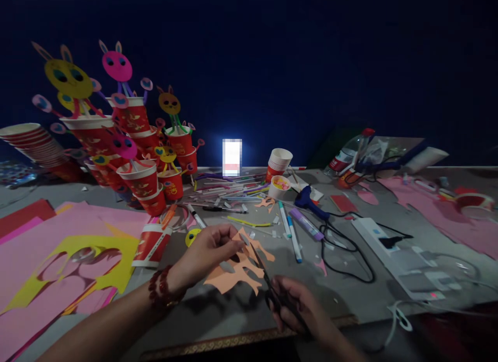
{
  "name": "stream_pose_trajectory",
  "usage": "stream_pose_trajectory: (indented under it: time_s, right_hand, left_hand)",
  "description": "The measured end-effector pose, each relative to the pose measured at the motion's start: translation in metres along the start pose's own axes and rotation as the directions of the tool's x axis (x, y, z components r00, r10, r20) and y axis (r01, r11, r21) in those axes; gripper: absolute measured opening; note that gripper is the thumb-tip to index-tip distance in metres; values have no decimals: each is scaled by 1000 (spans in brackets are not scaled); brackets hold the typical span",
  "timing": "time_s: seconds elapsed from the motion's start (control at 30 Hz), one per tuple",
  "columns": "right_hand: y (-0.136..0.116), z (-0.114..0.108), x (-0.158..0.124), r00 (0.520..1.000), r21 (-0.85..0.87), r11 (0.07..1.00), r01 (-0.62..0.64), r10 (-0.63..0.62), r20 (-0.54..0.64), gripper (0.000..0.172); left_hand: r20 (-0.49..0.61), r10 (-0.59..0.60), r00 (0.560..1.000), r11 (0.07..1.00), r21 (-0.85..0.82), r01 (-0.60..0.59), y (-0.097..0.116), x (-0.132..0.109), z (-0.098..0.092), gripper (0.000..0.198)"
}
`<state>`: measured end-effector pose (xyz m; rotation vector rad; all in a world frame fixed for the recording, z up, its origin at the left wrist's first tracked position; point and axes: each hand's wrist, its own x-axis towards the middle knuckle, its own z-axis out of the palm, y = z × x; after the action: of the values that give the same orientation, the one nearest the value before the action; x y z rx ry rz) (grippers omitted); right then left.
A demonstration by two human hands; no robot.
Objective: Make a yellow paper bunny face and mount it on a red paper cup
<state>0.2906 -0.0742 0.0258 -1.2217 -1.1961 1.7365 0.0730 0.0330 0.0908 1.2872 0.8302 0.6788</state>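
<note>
My left hand (pixel 208 250) pinches an orange paper cut-out (pixel 237 268) and holds it just above the table edge. A red bead bracelet (pixel 161 289) circles that wrist. My right hand (pixel 295 305) is closed round the black handles of a pair of scissors (pixel 268 284). The blades point up and left into the orange paper. Both hands sit close together at the near middle of the grey table (pixel 350 294).
Red paper cups with paper rabbit heads on sticks (pixel 136 159) crowd the back left. Pink and yellow paper sheets (pixel 66 248) lie at left. Markers (pixel 293 237), a blue glue gun (pixel 309 201), a white power strip (pixel 385 248), a cup stack (pixel 278 165) and a bottle (pixel 348 154) lie beyond.
</note>
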Motion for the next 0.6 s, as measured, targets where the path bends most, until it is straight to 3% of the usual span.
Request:
stream_pose_trajectory:
  time_s: [0.6]
  right_hand:
    - [-1,7,6,999,-10,1000,-6,6,-34,58]
  left_hand:
    - [-31,-36,999,999,-4,36,0,-4,7,39]
